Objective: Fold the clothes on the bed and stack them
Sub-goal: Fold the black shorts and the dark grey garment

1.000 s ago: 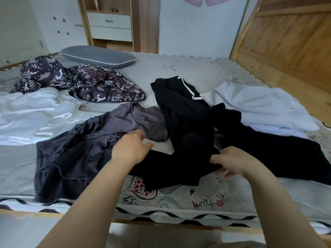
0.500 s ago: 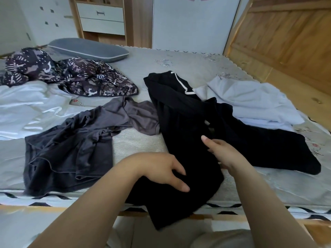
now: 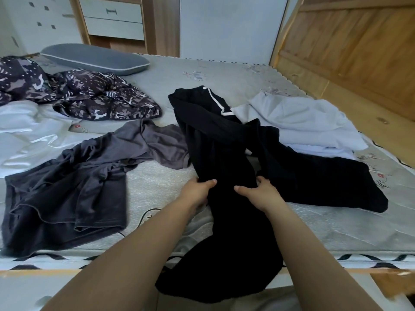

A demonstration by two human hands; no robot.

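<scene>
A black garment (image 3: 224,142) with a white stripe lies along the middle of the bed (image 3: 224,72), and one end hangs over the front edge toward me. My left hand (image 3: 197,191) grips its left side, thumb on top. My right hand (image 3: 260,194) grips its right side, a little apart from the left. A dark grey garment (image 3: 74,180) lies crumpled to the left. A pale blue-white garment (image 3: 303,124) lies to the right, partly under the black one. A second black piece (image 3: 325,182) spreads to the right.
A patterned dark garment (image 3: 94,99) and a white sheet-like cloth (image 3: 27,131) lie at the back left. A grey pillow (image 3: 94,58) sits at the bed's far side. A wooden panel (image 3: 359,52) stands to the right, drawers (image 3: 112,19) behind.
The black garment has been drawn toward me, so its end now hangs over the bed edge. Both hands moved up onto its sides and took hold of it.
</scene>
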